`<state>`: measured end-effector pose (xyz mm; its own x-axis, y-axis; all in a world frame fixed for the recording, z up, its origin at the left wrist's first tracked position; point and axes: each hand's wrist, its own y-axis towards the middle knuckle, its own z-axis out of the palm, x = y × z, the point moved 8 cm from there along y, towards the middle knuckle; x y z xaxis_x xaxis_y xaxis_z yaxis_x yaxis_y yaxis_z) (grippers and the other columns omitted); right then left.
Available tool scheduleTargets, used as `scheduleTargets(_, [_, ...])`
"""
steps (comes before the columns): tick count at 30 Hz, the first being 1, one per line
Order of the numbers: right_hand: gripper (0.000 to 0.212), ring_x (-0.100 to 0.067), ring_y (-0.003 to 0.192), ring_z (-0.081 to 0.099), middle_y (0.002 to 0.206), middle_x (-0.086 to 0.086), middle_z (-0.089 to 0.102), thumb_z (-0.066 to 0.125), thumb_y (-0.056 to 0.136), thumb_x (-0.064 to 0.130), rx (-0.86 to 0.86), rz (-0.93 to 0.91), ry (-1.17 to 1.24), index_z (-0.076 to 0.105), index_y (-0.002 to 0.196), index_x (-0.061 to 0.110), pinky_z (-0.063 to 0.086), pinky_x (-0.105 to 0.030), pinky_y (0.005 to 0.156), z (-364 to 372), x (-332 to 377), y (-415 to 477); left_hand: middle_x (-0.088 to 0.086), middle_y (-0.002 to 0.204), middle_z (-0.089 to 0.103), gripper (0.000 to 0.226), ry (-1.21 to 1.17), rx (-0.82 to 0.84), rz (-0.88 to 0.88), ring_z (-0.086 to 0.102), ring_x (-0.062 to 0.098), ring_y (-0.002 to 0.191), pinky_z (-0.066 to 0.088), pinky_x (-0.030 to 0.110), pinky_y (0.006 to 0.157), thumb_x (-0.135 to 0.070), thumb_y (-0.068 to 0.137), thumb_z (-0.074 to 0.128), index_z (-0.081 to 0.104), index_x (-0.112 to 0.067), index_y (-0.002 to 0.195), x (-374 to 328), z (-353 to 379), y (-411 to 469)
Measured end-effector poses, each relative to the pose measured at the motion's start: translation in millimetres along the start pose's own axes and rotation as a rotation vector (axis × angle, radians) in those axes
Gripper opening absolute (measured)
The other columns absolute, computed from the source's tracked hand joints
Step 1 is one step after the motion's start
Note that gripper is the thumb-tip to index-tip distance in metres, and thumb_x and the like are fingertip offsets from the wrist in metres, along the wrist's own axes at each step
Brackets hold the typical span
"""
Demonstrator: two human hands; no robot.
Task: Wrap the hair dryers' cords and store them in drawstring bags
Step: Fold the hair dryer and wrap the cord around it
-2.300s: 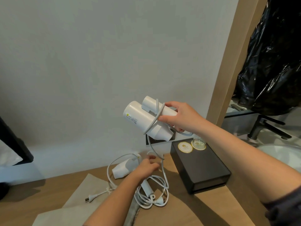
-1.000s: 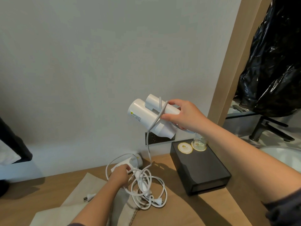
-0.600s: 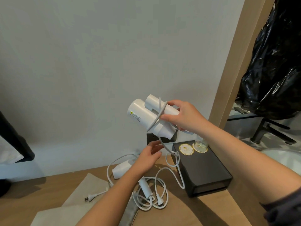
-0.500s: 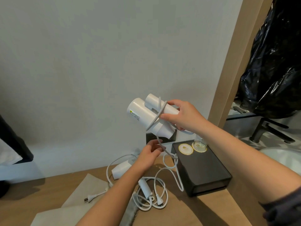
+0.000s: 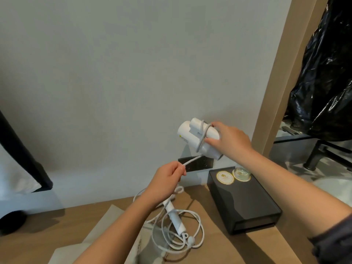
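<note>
On my wooden worktop (image 5: 219, 252), to the right, sits a black box (image 5: 245, 202) against the grey wall (image 5: 133, 63). Two round gold-edged coasters (image 5: 225, 177) lie on its far end, the right one under an upturned glass (image 5: 240, 171). A black socket plate (image 5: 200, 163) is set in the wall just left of the box. Far right, past a wooden post (image 5: 282, 77), hangs a black plastic bag (image 5: 327, 82) above a black tap (image 5: 320, 155).

Hotel-style bathroom: faucet (image 5: 322, 155), basin (image 5: 335, 189), coasters on black box (image 5: 245, 202).
</note>
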<state>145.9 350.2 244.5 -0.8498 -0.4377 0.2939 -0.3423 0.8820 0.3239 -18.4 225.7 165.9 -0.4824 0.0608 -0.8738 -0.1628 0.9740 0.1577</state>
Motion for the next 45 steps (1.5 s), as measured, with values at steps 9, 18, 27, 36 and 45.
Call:
scheduleTargets(9, [0.048,-0.031,0.096,0.064,0.106,-0.005,0.068,0.056,0.089,0.056,0.136,-0.225,-0.283,0.045,0.129,0.034,0.043,-0.033,0.067,22,35,-26,-0.009,0.062,0.053,0.028,0.751,0.022,0.338,0.049,0.011,0.061,0.041,0.032,0.058,-0.042,0.097,0.045,0.058,-0.021,0.083,-54,-38,-7])
scheduleTargets(18, [0.049,-0.026,0.092,0.063,0.105,-0.002,0.068,0.058,0.087,0.056,0.237,-0.464,-0.326,0.046,0.128,0.032,0.047,-0.034,0.066,33,65,-52,-0.004,0.073,0.063,0.032,1.081,0.107,0.608,0.044,0.017,0.063,0.027,0.024,0.053,-0.052,0.092,0.05,0.055,-0.023,0.079,-88,-44,-3])
scheduleTargets(27, [0.052,-0.02,0.077,0.054,0.099,0.001,0.067,0.06,0.084,0.058,0.349,-0.547,-0.323,0.049,0.129,0.033,0.05,-0.034,0.066,41,73,-65,-0.007,0.059,0.057,0.033,1.143,0.176,1.023,0.051,0.019,0.049,0.042,0.026,0.067,-0.043,0.085,0.067,0.053,-0.018,0.068,-108,-38,-12])
scheduleTargets(36, [0.055,-0.016,0.088,0.062,0.099,0.008,0.067,0.058,0.086,0.06,0.322,-0.67,-0.133,0.042,0.134,0.039,0.047,-0.032,0.069,19,72,-86,-0.004,0.067,0.054,0.04,0.985,0.185,0.874,0.044,0.015,0.061,0.038,0.023,0.066,-0.048,0.096,0.037,0.056,-0.019,0.076,-89,-51,3])
scheduleTargets(45, [0.076,-0.014,0.075,0.063,0.094,0.001,0.07,0.056,0.083,0.065,0.305,-0.704,0.03,0.008,0.14,0.052,0.053,-0.036,0.07,18,64,-97,-0.014,0.08,0.045,0.02,0.891,0.301,0.615,0.043,0.007,0.074,0.035,0.016,0.064,-0.033,0.095,0.053,0.064,-0.017,0.091,-66,-51,13])
